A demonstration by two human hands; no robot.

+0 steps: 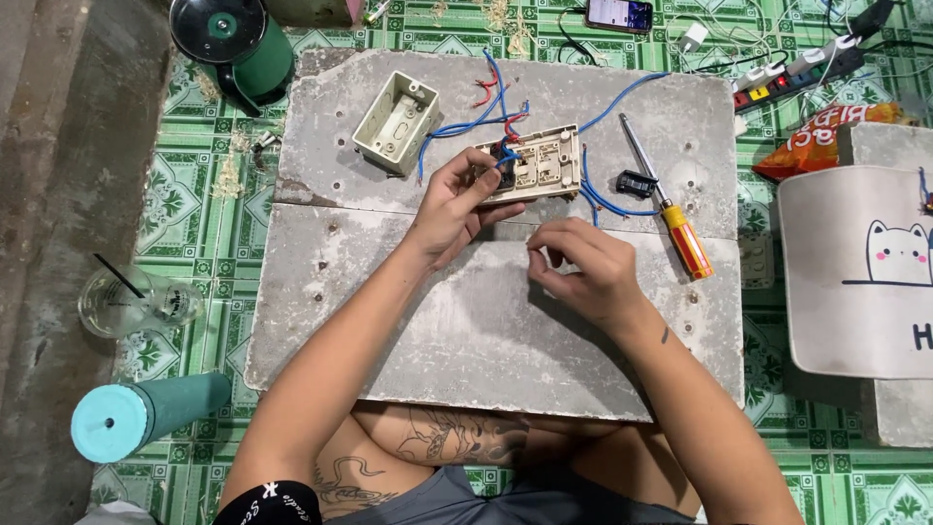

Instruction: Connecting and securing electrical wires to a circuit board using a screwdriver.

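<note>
Seen from above, a person sits cross-legged at a grey slab surface (pixel 466 331) laid over a green patterned tile floor (pixel 185 194).

At the lower left of the frame a teal cylindrical flask (pixel 146 416) lies on its side, and above it stands a clear plastic cup with a black straw (pixel 126 299). A dark green round-topped appliance (pixel 238 44) sits at the upper left.

On the slab's upper left part rests an open cream plastic wall box (pixel 396 122), with blue and red wires (pixel 486 112) running from beside it toward the centre.

The left hand (pixel 457 204) is clamped on the left end of a cream rectangular switch plate (pixel 539 163), thumb and fingers gripping it so it is tipped up just above the slab at upper centre, its wired back facing the camera.

Just below and to the right, the right hand (pixel 583 272) hovers over the slab with its fingers pinched together; whatever sits between the tips is too small to make out.

To the right of the plate lie a small black plastic part (pixel 637 182) and a screwdriver with a red and yellow handle (pixel 671 204), its shaft pointing to the upper left.

A phone (pixel 619 14) and a white power strip (pixel 797 66) sit along the top edge, an orange snack bag (pixel 826 136) just below the strip, and a white bag with a cartoon cat (pixel 860 272) at the right.
</note>
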